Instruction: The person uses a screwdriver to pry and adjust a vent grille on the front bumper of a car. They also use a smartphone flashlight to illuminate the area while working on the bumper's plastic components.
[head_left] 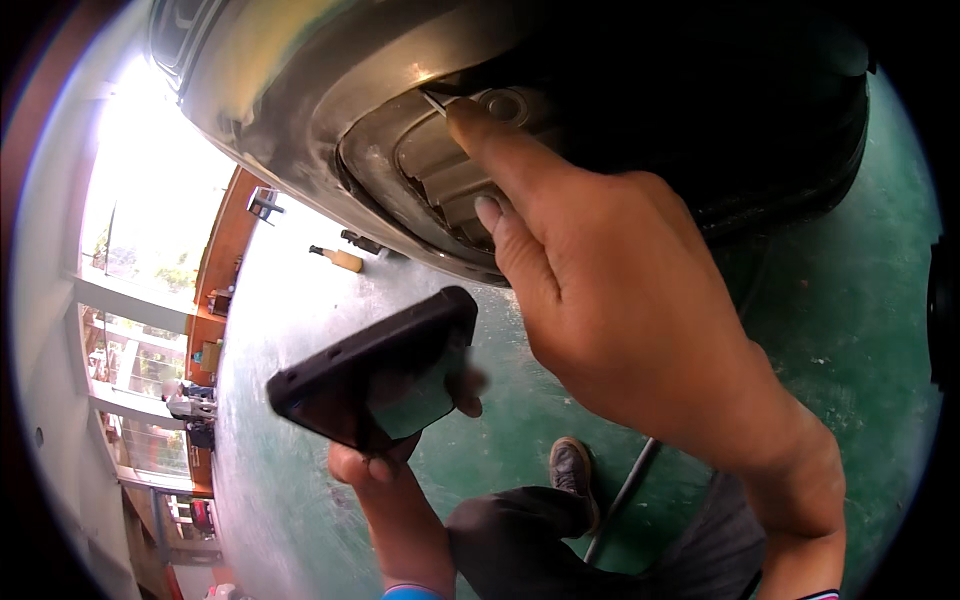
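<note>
My left hand (362,463) grips a dark smartphone (365,375) with a thick black case, tilted beneath the vehicle's lower body (280,80). My right hand (610,280) reaches up to a recessed molded panel (425,175) in that body. Its index fingertip rests by a thin silver piece (432,100) at the recess's upper edge, near a round boss (503,107). The thumb is below, against or close to the panel. The other fingers are curled out of sight, so what they hold is hidden.
A green floor (820,340) carries a hose or cable (625,490) beside my shoe (570,470). A yellow-and-black object (340,258) lies beyond the vehicle. At the left are bright windows, a wooden bench (210,260) with items, and small, indistinct figures or objects (195,405).
</note>
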